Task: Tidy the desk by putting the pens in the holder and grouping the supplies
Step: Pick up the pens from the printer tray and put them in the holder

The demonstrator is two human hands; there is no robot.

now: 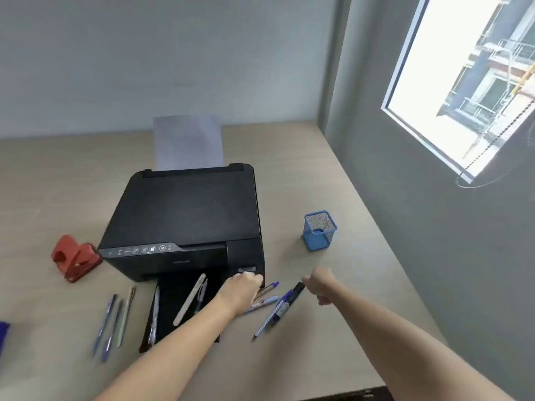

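Note:
A blue mesh pen holder (320,230) stands empty at the desk's right. My left hand (241,290) is curled over the end of a blue-capped pen (270,286) by the printer's front right corner, with a light blue pen (266,303) just below it. My right hand (321,285) is a closed fist beside the top of a black marker (292,298), which lies next to a blue pen (270,316). Three pens (114,322) lie at the left. More pens and a beige stick (189,299) rest on the printer's tray.
A black printer (185,215) with paper in its rear feed fills the desk's middle; its output tray (170,311) juts toward me. A red hole punch (75,257) sits to its left. Something dark blue (3,335) shows at the left edge. A wall and window bound the right.

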